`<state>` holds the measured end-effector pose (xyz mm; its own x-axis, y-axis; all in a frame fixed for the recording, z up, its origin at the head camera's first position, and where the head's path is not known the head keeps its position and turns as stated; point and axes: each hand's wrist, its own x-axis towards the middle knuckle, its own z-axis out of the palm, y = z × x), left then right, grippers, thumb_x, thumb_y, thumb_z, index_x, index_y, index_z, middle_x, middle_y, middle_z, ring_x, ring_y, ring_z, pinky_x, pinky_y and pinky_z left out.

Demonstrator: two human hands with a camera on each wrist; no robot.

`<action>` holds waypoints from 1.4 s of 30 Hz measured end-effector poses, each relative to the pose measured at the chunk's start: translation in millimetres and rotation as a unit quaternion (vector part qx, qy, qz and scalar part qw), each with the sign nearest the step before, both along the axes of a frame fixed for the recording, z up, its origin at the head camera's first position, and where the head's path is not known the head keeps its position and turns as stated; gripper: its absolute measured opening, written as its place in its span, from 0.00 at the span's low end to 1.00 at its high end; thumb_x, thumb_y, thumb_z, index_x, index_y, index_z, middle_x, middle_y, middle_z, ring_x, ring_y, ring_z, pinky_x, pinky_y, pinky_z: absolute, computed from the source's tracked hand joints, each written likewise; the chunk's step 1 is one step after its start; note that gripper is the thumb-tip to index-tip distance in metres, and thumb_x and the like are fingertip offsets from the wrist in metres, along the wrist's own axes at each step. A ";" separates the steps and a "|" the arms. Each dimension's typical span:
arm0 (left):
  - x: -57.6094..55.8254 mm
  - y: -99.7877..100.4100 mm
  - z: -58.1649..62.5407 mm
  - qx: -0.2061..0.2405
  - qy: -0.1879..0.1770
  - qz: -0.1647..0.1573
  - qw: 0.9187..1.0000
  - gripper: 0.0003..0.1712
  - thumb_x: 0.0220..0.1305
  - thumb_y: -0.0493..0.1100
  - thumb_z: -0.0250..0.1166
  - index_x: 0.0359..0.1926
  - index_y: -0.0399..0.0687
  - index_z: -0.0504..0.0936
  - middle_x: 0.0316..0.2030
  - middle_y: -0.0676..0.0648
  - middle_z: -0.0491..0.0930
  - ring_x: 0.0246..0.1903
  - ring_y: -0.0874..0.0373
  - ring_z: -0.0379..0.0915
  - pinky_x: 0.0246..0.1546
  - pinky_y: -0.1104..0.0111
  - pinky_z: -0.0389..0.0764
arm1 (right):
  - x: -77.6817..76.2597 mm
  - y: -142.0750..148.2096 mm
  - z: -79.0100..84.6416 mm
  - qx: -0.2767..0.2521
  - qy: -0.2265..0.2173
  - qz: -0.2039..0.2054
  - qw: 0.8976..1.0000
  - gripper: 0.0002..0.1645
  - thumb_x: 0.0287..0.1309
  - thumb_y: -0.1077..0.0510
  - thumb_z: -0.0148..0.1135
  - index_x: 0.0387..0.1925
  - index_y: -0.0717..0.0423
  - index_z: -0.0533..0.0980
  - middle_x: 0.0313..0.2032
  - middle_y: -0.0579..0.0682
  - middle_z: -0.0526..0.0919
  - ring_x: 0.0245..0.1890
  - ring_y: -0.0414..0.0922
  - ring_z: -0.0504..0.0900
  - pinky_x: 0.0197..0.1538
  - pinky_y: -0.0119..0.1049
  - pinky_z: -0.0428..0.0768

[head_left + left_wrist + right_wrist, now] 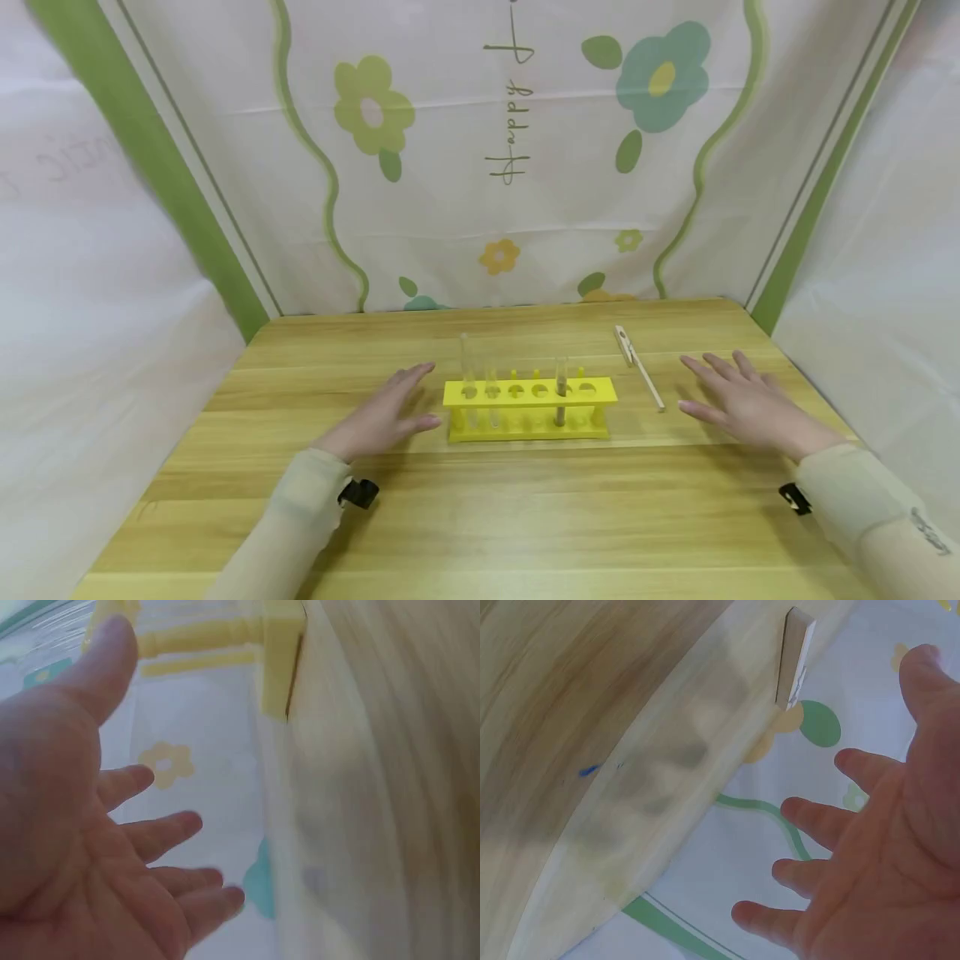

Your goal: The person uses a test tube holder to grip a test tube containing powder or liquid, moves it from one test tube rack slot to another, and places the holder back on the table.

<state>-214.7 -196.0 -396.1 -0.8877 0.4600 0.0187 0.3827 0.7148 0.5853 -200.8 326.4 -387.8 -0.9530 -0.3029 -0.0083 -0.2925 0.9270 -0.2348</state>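
A yellow test tube rack (pixel 528 392) stands on the wooden table between my two hands. Two clear test tubes (pixel 466 362) sit in its left holes, and a tube with dark contents (pixel 561 412) is further right. My left hand (pixel 382 419) is just left of the rack, fingers spread and holding nothing; the left wrist view shows the rack's end (pixel 281 656) beyond the thumb. To the right lies a wooden test tube clamp (pixel 642 371). My right hand (pixel 746 408) hovers beside that clamp, its fingers extended and grasping nothing. The clamp (pixel 795 660) also appears in the right wrist view.
The wooden table (pixel 495 517) runs back to a white curtain (pixel 450 192) printed with flowers and green lines. More white cloth (pixel 97 333) hangs at the left side and at the right. A small blue mark (pixel 589 771) shows on the tabletop.
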 end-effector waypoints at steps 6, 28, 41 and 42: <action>-6.3 10.2 -4.6 0.086 -0.038 0.019 0.995 0.40 0.55 0.62 0.63 0.66 0.60 0.61 0.61 0.56 0.65 0.59 0.52 0.61 0.54 0.55 0.68 | -11.0 -9.2 2.1 -0.010 0.026 0.009 1.000 0.46 0.59 0.33 0.49 0.69 0.54 0.52 0.65 0.69 0.53 0.62 0.73 0.43 0.54 0.71 0.46; -21.7 32.2 -33.5 0.238 -0.131 0.007 0.962 0.18 0.54 0.48 0.68 0.45 0.51 0.76 0.41 0.50 0.79 0.40 0.55 0.75 0.38 0.66 0.78 | -79.7 -48.8 -0.4 -0.015 -0.001 -0.048 0.999 0.26 0.63 0.48 0.53 0.52 0.67 0.73 0.44 0.63 0.79 0.43 0.60 0.77 0.47 0.57 0.71; -4.0 42.5 -15.6 0.231 -0.119 0.016 0.966 0.12 0.58 0.39 0.65 0.44 0.50 0.77 0.42 0.46 0.79 0.39 0.56 0.75 0.37 0.65 0.77 | -109.6 -69.1 -13.2 0.006 -0.055 -0.109 0.992 0.33 0.57 0.39 0.56 0.46 0.66 0.75 0.37 0.59 0.81 0.30 0.52 0.78 0.29 0.44 0.75; -4.4 42.0 -16.9 0.228 -0.118 0.020 0.966 0.12 0.58 0.39 0.64 0.44 0.50 0.77 0.42 0.47 0.79 0.39 0.56 0.75 0.37 0.65 0.77 | -111.0 -70.1 -14.6 0.004 -0.060 -0.112 0.992 0.30 0.58 0.40 0.57 0.43 0.65 0.75 0.33 0.57 0.80 0.27 0.49 0.77 0.26 0.42 0.74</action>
<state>-219.1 -154.0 -413.1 -0.9090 0.4167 0.0070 0.1781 0.3731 0.9106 -311.8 256.3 -402.5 -0.9885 -0.0823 -0.1268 -0.0489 0.9677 -0.2474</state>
